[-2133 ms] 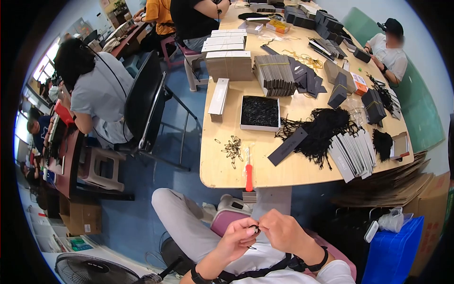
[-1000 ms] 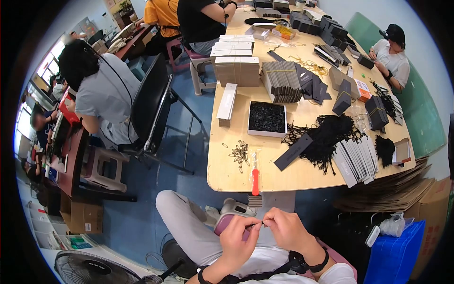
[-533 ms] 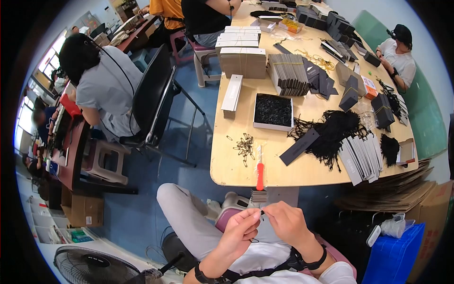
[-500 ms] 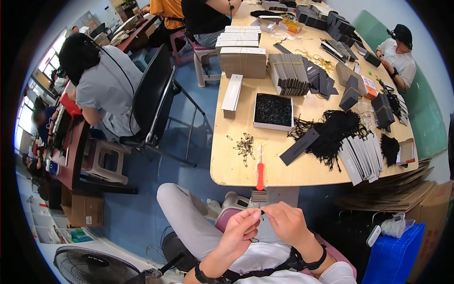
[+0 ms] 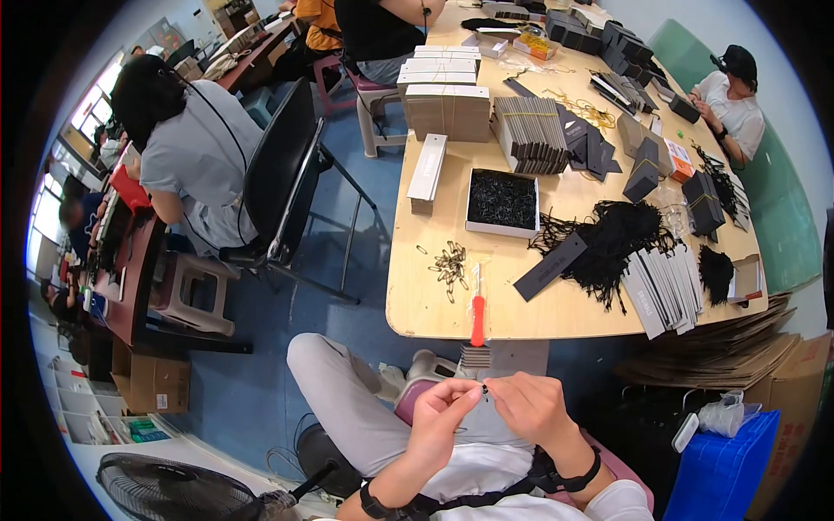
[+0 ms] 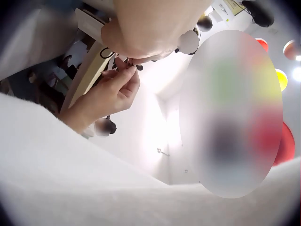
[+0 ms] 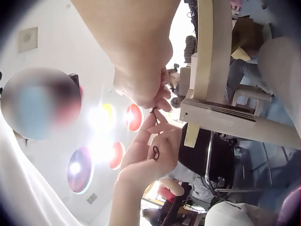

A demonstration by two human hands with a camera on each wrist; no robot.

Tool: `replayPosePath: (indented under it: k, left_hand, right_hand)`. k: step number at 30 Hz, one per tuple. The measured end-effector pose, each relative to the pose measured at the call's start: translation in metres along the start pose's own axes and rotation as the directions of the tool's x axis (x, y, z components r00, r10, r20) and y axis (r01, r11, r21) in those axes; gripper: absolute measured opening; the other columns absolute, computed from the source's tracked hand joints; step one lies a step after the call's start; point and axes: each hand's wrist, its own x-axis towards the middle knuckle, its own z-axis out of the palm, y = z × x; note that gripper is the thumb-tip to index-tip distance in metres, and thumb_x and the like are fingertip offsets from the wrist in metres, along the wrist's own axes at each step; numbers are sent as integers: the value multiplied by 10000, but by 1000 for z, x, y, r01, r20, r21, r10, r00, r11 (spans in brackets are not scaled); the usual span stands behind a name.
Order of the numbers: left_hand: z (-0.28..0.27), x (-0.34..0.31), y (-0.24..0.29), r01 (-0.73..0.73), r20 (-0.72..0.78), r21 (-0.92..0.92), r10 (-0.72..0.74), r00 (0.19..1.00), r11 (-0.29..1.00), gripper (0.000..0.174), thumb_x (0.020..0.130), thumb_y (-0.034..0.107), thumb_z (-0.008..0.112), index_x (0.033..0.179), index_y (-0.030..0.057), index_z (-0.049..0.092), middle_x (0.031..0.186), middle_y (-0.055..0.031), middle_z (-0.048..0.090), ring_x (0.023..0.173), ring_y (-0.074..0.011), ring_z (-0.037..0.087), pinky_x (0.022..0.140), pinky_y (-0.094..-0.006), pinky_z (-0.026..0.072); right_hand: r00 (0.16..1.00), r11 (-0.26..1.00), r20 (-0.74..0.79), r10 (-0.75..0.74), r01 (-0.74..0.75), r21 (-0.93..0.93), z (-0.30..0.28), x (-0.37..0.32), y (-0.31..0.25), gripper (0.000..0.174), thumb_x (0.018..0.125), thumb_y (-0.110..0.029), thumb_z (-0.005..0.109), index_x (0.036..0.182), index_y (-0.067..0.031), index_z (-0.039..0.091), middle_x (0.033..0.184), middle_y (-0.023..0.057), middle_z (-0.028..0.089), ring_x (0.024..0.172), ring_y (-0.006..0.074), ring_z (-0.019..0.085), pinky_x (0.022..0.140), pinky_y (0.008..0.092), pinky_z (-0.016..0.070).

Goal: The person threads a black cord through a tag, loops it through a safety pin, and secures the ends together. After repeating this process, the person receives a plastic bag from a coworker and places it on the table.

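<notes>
In the head view my left hand [image 5: 441, 424] and right hand [image 5: 532, 408] meet fingertip to fingertip above my lap. Between them they pinch a thin black cord [image 7: 156, 152]; in the right wrist view its small loop hangs over the left palm. A dark knot-like bit [image 5: 484, 391] of it shows at the fingertips, too small to make out fully. Ahead on the table [image 5: 417, 321] lie a loose heap of small safety pins [image 5: 450, 269] and a red-handled tool [image 5: 478, 321] in clear wrap. A white box [image 5: 502, 231] full of small black pieces stands behind them.
Black cords [image 5: 608, 243] lie heaped at the right, with a dark tag [image 5: 551, 267] on them and fanned pale tags [image 5: 660, 295] beside. Banded tag stacks [image 5: 447, 113] stand farther back. A blue bin [image 5: 721, 469] is at my right, a fan [image 5: 174, 486] at my left.
The hands stay together over the lap and shift their pinch on the small cord. The left fingers, more curled half a second ago, are now straighter. The head view has swung slightly.
</notes>
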Motion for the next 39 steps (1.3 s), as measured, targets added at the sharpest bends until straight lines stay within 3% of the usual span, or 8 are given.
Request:
replayPosePath:
  k: [2, 8, 13, 15, 22, 33, 36, 39]
  left_hand:
    - [5, 1, -5, -224, -67, 241, 246, 967, 944, 122, 866, 73, 637, 967, 3, 634, 710, 90, 509, 521, 44, 300, 455, -152, 178]
    - [-5, -1, -2, -246, -2, 475, 280, 960, 845, 109, 860, 79, 654, 906, -20, 665, 574, 125, 391, 526, 22, 281, 481, -178, 186]
    - [-11, 1, -4, -155, -22, 313, 170, 985, 937, 133, 866, 105, 653, 917, -16, 676, 590, 118, 419, 529, 13, 287, 486, -181, 211]
    - [-13, 1, -4, -105, -38, 270, 119, 992, 957, 142, 869, 114, 652, 922, -15, 677, 600, 113, 433, 533, 11, 289, 490, -179, 218]
    - [-10, 0, -2, -101, 24, 331, 99, 995, 938, 127, 890, 89, 615, 989, 10, 606, 594, 112, 397, 526, 17, 279, 477, -178, 198]
    - [-19, -11, 2, -107, 216, 386, 23, 976, 916, 194, 871, -23, 579, 994, 59, 453, 585, 111, 321, 529, 23, 255, 476, -181, 189]
    - [-27, -6, -3, -275, 356, 414, 124, 926, 868, 166, 875, -16, 567, 998, 49, 476, 598, 73, 371, 525, -10, 317, 485, -186, 233]
    - [-29, 1, 2, -398, 349, 749, 195, 916, 530, 165, 889, -5, 542, 1046, 25, 500, 667, 9, 518, 540, -67, 438, 509, -204, 344]
  right_hand:
    - [1000, 1000, 17, -25, 25, 6, -4, 1, 1, 248, 657, 3, 680, 896, -11, 615, 716, 52, 602, 561, 180, 580, 479, 279, 464]
    - [999, 994, 31, -32, 28, 105, -7, -3, 6, 233, 669, 2, 682, 891, -20, 616, 690, 52, 584, 546, 185, 563, 471, 286, 453]
    - [995, 932, 50, 85, -97, 351, 0, -8, 10, 245, 731, 0, 676, 971, -16, 631, 685, 78, 583, 541, 185, 556, 480, 283, 444]
    - [904, 752, 248, 348, -427, 503, -8, 0, -2, 277, 752, -17, 693, 1025, -23, 648, 705, 83, 591, 564, 167, 564, 501, 271, 445]
    - [955, 823, 117, 273, -295, 486, 0, -5, 4, 214, 726, -43, 738, 937, -52, 702, 756, 60, 603, 608, 154, 576, 525, 256, 456]
    - [847, 768, 523, 90, -394, 506, -28, -24, 9, 60, 778, -35, 678, 829, -21, 650, 734, 61, 578, 557, 159, 549, 503, 274, 443]
    - [858, 699, 486, 165, -449, 556, -35, -25, 12, 58, 776, -27, 676, 815, -4, 641, 727, 65, 574, 559, 154, 526, 495, 265, 421]
    - [857, 743, 401, 323, -492, 454, -38, -24, 22, 57, 772, -20, 677, 803, 6, 637, 723, 58, 572, 559, 130, 500, 487, 245, 393]
